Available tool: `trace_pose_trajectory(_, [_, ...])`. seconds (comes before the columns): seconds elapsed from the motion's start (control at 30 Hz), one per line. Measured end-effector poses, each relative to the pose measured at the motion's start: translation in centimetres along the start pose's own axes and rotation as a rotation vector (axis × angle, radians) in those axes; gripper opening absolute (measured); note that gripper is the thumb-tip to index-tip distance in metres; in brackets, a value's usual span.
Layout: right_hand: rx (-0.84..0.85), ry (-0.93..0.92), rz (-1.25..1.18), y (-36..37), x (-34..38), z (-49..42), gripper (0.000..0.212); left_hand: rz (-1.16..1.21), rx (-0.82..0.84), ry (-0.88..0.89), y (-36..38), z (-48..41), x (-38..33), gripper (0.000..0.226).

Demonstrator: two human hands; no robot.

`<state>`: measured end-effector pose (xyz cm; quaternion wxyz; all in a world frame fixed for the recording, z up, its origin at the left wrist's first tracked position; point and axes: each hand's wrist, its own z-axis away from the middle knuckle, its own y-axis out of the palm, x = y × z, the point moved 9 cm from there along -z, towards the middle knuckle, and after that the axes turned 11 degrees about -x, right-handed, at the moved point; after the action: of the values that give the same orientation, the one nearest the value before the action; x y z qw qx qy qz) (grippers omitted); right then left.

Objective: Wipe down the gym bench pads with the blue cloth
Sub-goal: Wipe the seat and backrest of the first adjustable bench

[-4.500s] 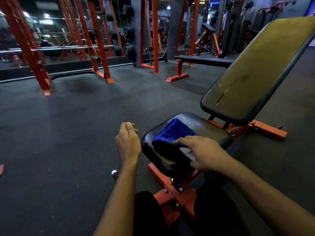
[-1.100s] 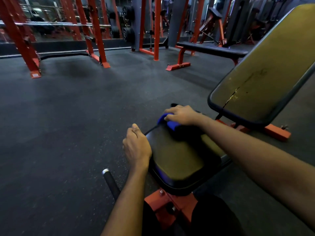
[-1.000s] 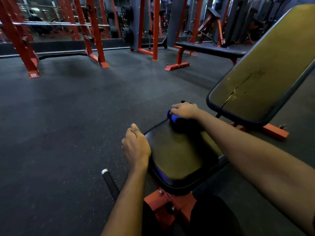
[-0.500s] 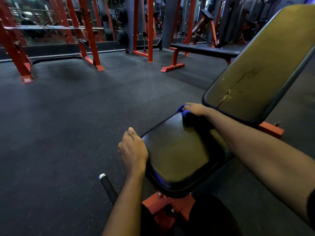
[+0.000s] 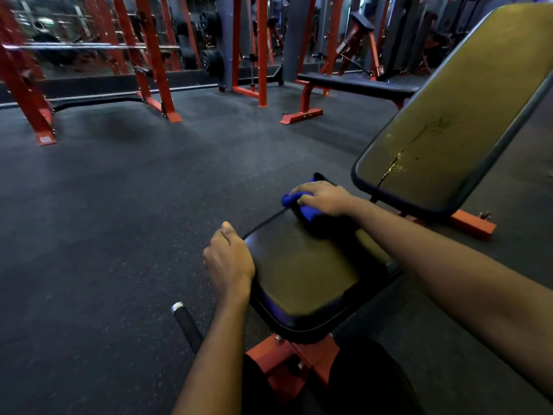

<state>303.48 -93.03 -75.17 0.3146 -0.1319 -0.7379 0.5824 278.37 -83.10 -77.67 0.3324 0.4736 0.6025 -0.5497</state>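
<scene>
Under the curled fingers of the right hand (image 5: 324,197), which grasp it in a bunch, the blue cloth (image 5: 308,212) sits at the far end of the seat pad (image 5: 299,274), with the tilted back pad (image 5: 449,130) just beyond the fingertips. Seconds ago it lay on the pad's near half, so the stroke has run up the seat, which is probably nearly done; the back pad likely comes next. The left hand (image 5: 229,262) is clenched against the pad's left edge, holding nothing visible.
</scene>
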Motion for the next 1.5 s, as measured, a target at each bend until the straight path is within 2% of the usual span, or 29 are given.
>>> trace_pose_trajectory(0.17, [-0.050,0.366,-0.186,-1.4,-9.4,2.2,0.041,-0.006,0.001,0.014,-0.3,0.1,-0.3,0.050])
trace_pose_trajectory(0.4, [-0.204,0.556,-0.182,-2.5,-13.2,10.0,0.043,-0.064,0.047,0.018,0.0,0.3,-0.4,0.053])
trace_pose_trajectory(0.5, [-0.356,0.607,-0.314,-2.7,-13.5,13.8,0.041,-0.095,0.088,0.014,0.0,0.4,-0.5,0.055])
trace_pose_trajectory(0.6, [-0.623,0.716,-0.503,-2.7,-12.6,17.9,0.041,-0.122,0.151,0.013,0.5,0.5,-0.6,0.059])
trace_pose_trajectory(0.7, [-0.854,0.870,-0.592,-0.9,-8.0,21.6,0.051,-0.148,0.199,-0.011,0.8,0.7,-0.3,0.062])
trace_pose_trajectory(0.8, [-1.029,0.886,-0.677,1.6,-2.5,23.9,0.061,-0.139,0.236,-0.026,1.1,1.0,-0.3,0.060])
trace_pose_trajectory(0.87, [-1.054,0.855,-0.720,2.1,-2.7,23.9,0.063,-0.124,0.245,-0.033,1.2,1.1,-0.2,0.058])
trace_pose_trajectory(0.97, [-1.035,0.856,-0.829,0.8,-7.1,22.7,0.059,-0.115,0.250,-0.025,1.0,1.4,-0.5,0.056])
trace_pose_trajectory(1.1, [-1.020,0.990,-1.051,0.3,-10.9,22.2,0.069,-0.114,0.252,-0.021,0.7,1.7,-0.7,0.057])
trace_pose_trajectory(1.23, [-1.068,0.986,-0.806,1.8,-2.3,24.5,0.060,-0.112,0.243,-0.023,0.8,1.7,-0.7,0.057])
trace_pose_trajectory(1.3, [-1.088,0.934,-0.798,3.8,1.3,25.1,0.062,-0.113,0.245,-0.023,0.8,1.7,-0.7,0.057])
trace_pose_trajectory(1.37, [-1.061,0.918,-0.845,4.5,1.2,24.7,0.064,-0.120,0.252,-0.022,0.8,1.8,-0.6,0.057])
trace_pose_trajectory(1.5, [-0.992,0.978,-0.785,2.9,-3.9,23.3,0.065,-0.136,0.257,-0.015,0.9,1.8,-0.5,0.057])
